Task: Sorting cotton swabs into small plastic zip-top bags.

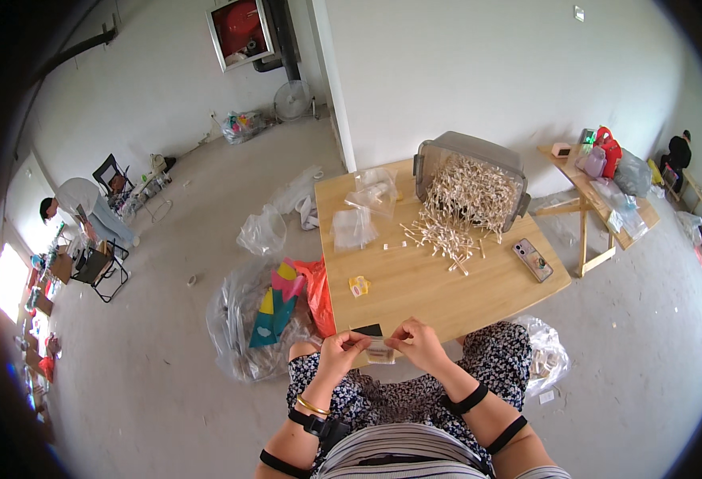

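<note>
My left hand (341, 351) and my right hand (418, 343) meet at the near edge of a wooden table (415, 279). Together they pinch a small clear bag (379, 351) with pale contents, held just over my lap. A small black card (367, 330) lies on the table edge right above the bag. Further back, a clear plastic bin (470, 180) lies tipped on its side, spilling a heap of small pale wooden sticks (458, 215) onto the tabletop.
A phone (533, 259) lies at the table's right. Clear plastic bags (363, 207) sit at the back left, a small yellow item (359, 286) near the left edge. Bags of coloured packaging (275, 315) stand on the floor left. Another table (606, 191) stands right; a person (79, 207) bends far left.
</note>
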`<state>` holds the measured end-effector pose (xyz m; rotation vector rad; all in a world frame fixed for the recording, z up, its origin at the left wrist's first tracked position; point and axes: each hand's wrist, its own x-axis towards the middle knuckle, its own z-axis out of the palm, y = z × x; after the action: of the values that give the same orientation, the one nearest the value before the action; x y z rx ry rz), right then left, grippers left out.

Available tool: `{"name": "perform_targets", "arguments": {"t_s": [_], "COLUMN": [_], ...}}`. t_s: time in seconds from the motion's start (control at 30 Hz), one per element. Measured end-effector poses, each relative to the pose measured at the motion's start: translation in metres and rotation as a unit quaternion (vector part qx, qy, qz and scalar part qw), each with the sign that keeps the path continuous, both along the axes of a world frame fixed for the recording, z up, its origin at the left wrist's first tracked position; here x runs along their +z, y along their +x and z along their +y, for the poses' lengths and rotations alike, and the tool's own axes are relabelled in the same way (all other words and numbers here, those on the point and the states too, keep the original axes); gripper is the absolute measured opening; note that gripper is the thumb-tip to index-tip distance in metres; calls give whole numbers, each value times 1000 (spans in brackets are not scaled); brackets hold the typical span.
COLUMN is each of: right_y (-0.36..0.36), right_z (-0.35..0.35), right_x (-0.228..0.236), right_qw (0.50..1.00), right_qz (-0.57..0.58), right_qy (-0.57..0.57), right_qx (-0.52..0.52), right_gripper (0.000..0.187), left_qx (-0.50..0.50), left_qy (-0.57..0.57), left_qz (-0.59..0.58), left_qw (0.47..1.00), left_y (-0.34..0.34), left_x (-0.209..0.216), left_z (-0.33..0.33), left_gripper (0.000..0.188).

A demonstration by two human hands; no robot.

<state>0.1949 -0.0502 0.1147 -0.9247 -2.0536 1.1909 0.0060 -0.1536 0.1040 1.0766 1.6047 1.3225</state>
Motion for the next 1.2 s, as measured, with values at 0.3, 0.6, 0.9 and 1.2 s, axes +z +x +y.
{"name": "perform_targets", "arguments": {"t_s": [0.3, 0.6, 0.9, 1.2], "right_y": [1, 20, 258, 369], "right_z": [6, 5, 51, 53], "right_x": [-23, -22, -34, -150], "right_qw": [1000, 999, 850, 760], "right_qz": [1, 22, 44, -31], "right_qy": [-23, -16, 135, 19], "right_qx": [9, 19, -507, -649], "right_gripper": [16, 14, 11, 24], "left_qx": [31, -28, -87, -108], "left_qy": [-16, 21, -84, -95], "left_qz": [85, 2, -28, -15], "left_qw": [996, 999, 992, 989], "left_y": [-5, 11, 14, 25], "left_x": [-22, -11, -24, -23], "left_z": [4, 14, 19, 34], "left_gripper": [13, 14, 22, 21]}}
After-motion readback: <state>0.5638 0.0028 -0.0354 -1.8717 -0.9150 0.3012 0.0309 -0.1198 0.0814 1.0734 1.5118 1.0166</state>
